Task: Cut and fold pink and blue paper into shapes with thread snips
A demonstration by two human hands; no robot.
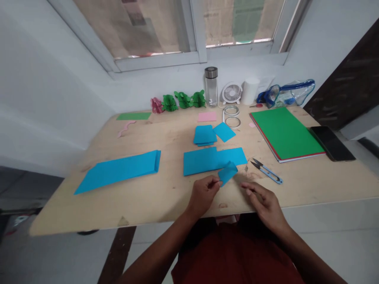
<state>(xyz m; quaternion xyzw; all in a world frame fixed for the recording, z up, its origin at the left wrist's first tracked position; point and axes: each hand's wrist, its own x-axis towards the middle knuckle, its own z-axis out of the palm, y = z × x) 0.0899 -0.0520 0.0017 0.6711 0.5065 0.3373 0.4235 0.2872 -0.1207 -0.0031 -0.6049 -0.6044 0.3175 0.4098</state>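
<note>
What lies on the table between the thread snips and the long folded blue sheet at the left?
In the head view, the notched blue sheet lies between the snips and the long folded sheet.

Both forearms are bare to the bottom edge of the view, with no sleeves, watch, rings or gloves showing on the left hand [203, 194] or the right hand [264, 202]. Below them lies a dark red cloth garment [233, 256], plain and unmarked, with a darker shadowed fold near the table.

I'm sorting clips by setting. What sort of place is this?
Probably a home craft desk by a window: a wooden table with cut blue paper, thread snips and finished paper flowers. The left hand pinches a small blue piece.
</note>
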